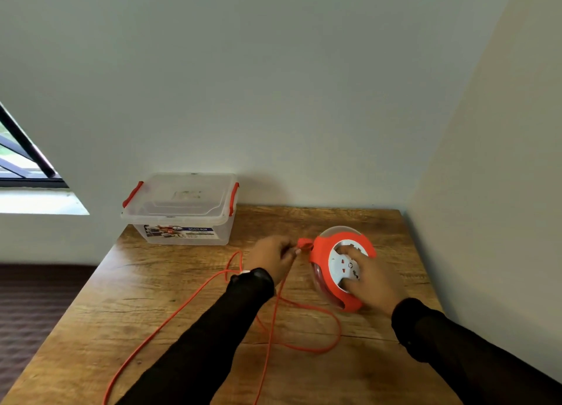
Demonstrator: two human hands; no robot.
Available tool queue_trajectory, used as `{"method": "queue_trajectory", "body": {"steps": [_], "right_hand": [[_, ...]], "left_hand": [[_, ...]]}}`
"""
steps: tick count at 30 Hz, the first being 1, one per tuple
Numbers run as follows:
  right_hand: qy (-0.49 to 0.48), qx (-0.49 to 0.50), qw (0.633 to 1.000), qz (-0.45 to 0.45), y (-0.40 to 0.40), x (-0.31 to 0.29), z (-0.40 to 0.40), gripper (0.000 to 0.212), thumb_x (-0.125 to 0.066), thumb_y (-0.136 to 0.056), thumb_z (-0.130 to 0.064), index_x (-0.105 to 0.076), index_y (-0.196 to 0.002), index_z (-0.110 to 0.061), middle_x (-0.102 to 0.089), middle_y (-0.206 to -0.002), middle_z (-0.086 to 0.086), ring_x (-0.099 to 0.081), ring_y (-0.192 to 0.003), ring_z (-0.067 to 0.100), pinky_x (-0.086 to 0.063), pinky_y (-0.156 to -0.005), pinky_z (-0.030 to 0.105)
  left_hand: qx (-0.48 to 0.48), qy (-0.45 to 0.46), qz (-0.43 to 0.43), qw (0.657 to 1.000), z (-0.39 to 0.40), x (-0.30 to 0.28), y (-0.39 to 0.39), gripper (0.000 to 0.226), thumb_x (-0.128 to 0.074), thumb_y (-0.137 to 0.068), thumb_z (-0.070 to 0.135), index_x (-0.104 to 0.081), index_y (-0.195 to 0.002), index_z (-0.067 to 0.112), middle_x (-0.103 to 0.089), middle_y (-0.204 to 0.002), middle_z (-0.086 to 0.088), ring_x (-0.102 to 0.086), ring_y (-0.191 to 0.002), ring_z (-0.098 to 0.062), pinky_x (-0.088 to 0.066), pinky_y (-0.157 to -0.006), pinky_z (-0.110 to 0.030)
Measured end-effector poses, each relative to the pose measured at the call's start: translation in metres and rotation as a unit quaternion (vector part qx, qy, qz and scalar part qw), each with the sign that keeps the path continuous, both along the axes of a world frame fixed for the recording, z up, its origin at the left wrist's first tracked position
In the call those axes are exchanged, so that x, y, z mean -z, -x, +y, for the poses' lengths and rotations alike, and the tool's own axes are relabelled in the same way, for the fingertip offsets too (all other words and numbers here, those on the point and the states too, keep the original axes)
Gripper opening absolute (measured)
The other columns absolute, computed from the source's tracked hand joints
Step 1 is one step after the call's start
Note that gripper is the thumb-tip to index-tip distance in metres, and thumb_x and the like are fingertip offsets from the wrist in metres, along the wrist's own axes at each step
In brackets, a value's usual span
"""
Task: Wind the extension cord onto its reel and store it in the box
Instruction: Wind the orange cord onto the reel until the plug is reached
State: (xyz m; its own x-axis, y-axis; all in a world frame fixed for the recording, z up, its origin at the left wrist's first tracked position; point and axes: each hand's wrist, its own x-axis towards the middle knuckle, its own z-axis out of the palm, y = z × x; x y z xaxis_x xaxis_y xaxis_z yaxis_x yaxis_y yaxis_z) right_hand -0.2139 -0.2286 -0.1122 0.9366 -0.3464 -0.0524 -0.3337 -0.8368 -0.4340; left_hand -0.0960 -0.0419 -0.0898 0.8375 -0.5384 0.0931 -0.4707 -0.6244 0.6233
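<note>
Nearest the camera, loose orange extension cord (pixel 194 295) sprawls over the wooden worktop (pixel 304 374) in loops below and between both forearms, one run trailing off the near edge, so its full length is cut off. Left hand (pixel 275 257) pinches closed on the cord close to the orange fitting (pixel 305 244) at the reel's left rim, probably a guide or winding knob, too small to tell. Right hand (pixel 372 283) lies spread over the white socket face of the cord reel (pixel 340 267), fingers gripping its hub and bracing it; reel sits tilted on the worktop just right of the left hand. Most of the cord looks unwound, so winding is likely early. Risks: the loops cross each other under the left forearm, so pulling in fast could knot them or jam them at the rim; the trailing run could snag on the worktop edge; the round reel could roll or tip if the right hand slackens. Plug end not visible. How much cord is already inside the translucent housing is hard to make out. Beyond the left hand, well apart, the clear storage box (pixel 182 219) with red clips stands at the far edge, lid on and seemingly latched, needs opening before storing.
</note>
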Motion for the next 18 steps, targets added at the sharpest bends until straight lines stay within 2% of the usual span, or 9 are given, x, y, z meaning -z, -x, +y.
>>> {"method": "queue_trajectory", "body": {"steps": [1,3,5,7,8,10,12,16,18], "right_hand": [[0.010,-0.008,1.000,0.003,0.001,-0.002,-0.001,0.067,-0.065,-0.080,-0.035,-0.034,-0.139,-0.042,-0.050,-0.141,0.003,-0.056,-0.116,0.026,-0.053,-0.085,0.030],[0.028,-0.024,0.999,0.009,0.003,-0.005,-0.004,0.068,-0.064,-0.081,-0.036,-0.033,-0.141,-0.040,-0.049,-0.142,0.003,-0.054,-0.120,0.025,-0.051,-0.088,0.030],[0.029,-0.032,0.999,0.001,0.006,-0.008,-0.006,0.068,-0.065,-0.081,-0.035,-0.034,-0.142,-0.038,-0.050,-0.142,0.004,-0.054,-0.120,0.025,-0.051,-0.089,0.029],[0.002,-0.031,0.999,-0.022,0.008,-0.011,-0.008,0.067,-0.066,-0.080,-0.034,-0.037,-0.140,-0.037,-0.053,-0.139,0.004,-0.055,-0.118,0.025,-0.051,-0.089,0.031],[-0.015,-0.029,0.999,-0.034,0.009,-0.013,-0.009,0.066,-0.067,-0.080,-0.033,-0.038,-0.139,-0.037,-0.054,-0.137,0.004,-0.056,-0.116,0.025,-0.052,-0.089,0.032],[-0.028,-0.026,0.998,-0.050,0.009,-0.017,-0.011,0.066,-0.068,-0.078,-0.032,-0.040,-0.137,-0.038,-0.056,-0.135,0.003,-0.058,-0.114,0.025,-0.053,-0.089,0.033],[-0.013,-0.029,0.998,-0.052,0.008,-0.019,-0.012,0.066,-0.068,-0.078,-0.034,-0.040,-0.138,-0.038,-0.055,-0.136,0.003,-0.056,-0.116,0.026,-0.052,-0.091,0.034],[0.000,-0.024,0.999,-0.032,0.006,-0.020,-0.011,0.067,-0.068,-0.080,-0.037,-0.037,-0.140,-0.037,-0.054,-0.137,0.004,-0.056,-0.117,0.026,-0.052,-0.091,0.034],[-0.002,-0.015,0.999,-0.032,0.005,-0.020,-0.010,0.067,-0.068,-0.079,-0.038,-0.037,-0.139,-0.037,-0.055,-0.136,0.004,-0.058,-0.112,0.026,-0.053,-0.087,0.032]], "left_hand": [[-0.020,0.016,0.026,0.999,0.001,-0.004,-0.004,0.016,-0.059,-0.090,0.028,-0.067,-0.083,0.016,-0.061,-0.073,0.002,-0.062,-0.073,-0.021,-0.043,-0.064,-0.025],[-0.096,0.075,0.100,0.988,0.004,-0.010,-0.017,0.016,-0.058,-0.091,0.028,-0.062,-0.079,0.017,-0.065,-0.077,-0.009,-0.061,-0.071,-0.023,-0.052,-0.074,-0.036],[-0.182,0.123,0.140,0.965,0.011,-0.013,-0.035,0.011,-0.060,-0.089,0.024,-0.064,-0.086,0.013,-0.069,-0.092,-0.018,-0.064,-0.083,-0.031,-0.052,-0.084,-0.041],[-0.238,0.134,0.171,0.947,0.018,-0.011,-0.047,0.012,-0.063,-0.087,0.016,-0.063,-0.098,0.011,-0.067,-0.095,-0.017,-0.065,-0.087,-0.035,-0.053,-0.083,-0.040],[-0.250,0.127,0.185,0.942,0.022,-0.009,-0.051,0.009,-0.064,-0.086,0.013,-0.061,-0.094,0.012,-0.066,-0.093,-0.015,-0.065,-0.085,-0.036,-0.054,-0.081,-0.039],[-0.265,0.097,0.195,0.939,0.026,-0.001,-0.054,0.011,-0.065,-0.084,0.010,-0.059,-0.076,0.015,-0.067,-0.089,-0.013,-0.066,-0.089,-0.036,-0.055,-0.086,-0.042],[-0.280,0.065,0.178,0.941,0.029,0.008,-0.054,0.016,-0.064,-0.084,0.011,-0.057,-0.070,0.017,-0.069,-0.088,-0.012,-0.066,-0.089,-0.034,-0.055,-0.087,-0.042],[-0.224,-0.065,0.135,0.963,0.026,0.012,-0.046,0.012,-0.060,-0.084,0.011,-0.067,-0.079,0.017,-0.069,-0.093,-0.005,-0.063,-0.088,-0.025,-0.051,-0.080,-0.031],[-0.152,-0.149,0.169,0.962,0.021,0.017,-0.042,0.014,-0.060,-0.083,0.012,-0.074,-0.086,0.014,-0.070,-0.100,-0.004,-0.064,-0.095,-0.024,-0.052,-0.080,-0.030]]}}
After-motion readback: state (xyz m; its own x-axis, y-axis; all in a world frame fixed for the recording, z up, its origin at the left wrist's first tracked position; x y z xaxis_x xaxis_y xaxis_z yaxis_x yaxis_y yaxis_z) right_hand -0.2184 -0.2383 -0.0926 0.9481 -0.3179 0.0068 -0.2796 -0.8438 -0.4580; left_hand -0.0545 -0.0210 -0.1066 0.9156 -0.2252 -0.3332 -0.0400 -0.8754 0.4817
